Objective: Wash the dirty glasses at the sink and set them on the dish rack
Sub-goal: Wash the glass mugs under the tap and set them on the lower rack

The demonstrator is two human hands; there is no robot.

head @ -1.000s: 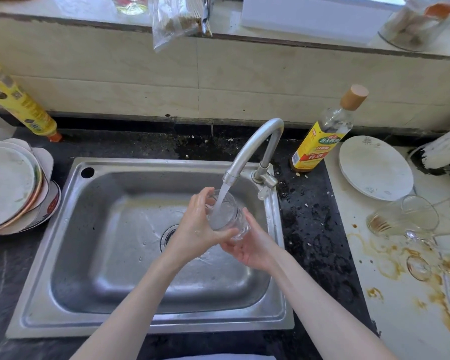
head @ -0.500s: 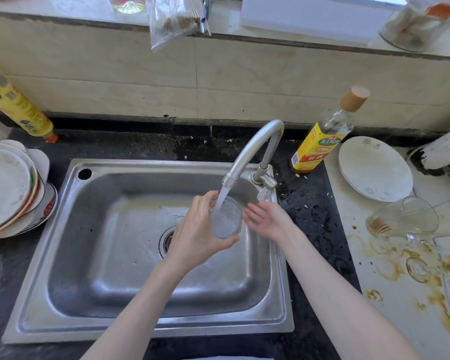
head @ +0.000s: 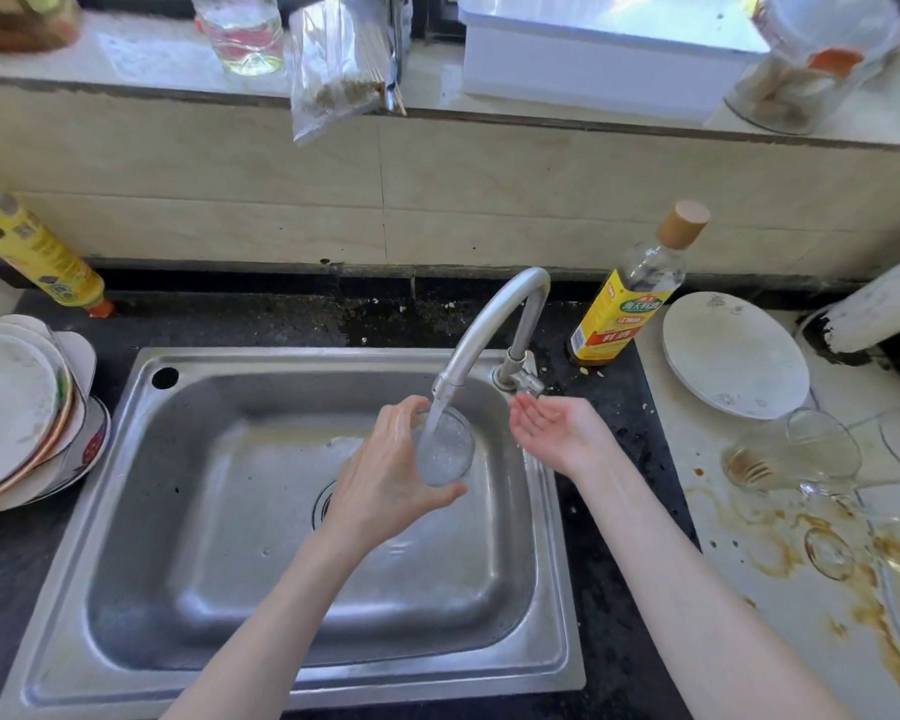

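My left hand point(head: 385, 475) grips a clear glass point(head: 445, 449) under the running faucet point(head: 494, 324), over the steel sink point(head: 126, 511). Water streams into the glass and it is full of foam or bubbles. My right hand point(head: 557, 428) is open, palm up, just right of the glass and below the tap handle, touching nothing. Several dirty glasses point(head: 791, 454) lie tipped on the stained white counter at the right, amid brown spills. No dish rack is in view.
A stack of plates point(head: 17, 413) sits left of the sink. A yellow-labelled bottle point(head: 630, 298) and a white plate point(head: 733, 356) stand right of the faucet. Another yellow bottle point(head: 27, 246) leans at far left. Jars and a bag line the sill above.
My right hand let go of the glass and moved right and up toward the tap handle. The left hand alone now holds the glass under the stream.
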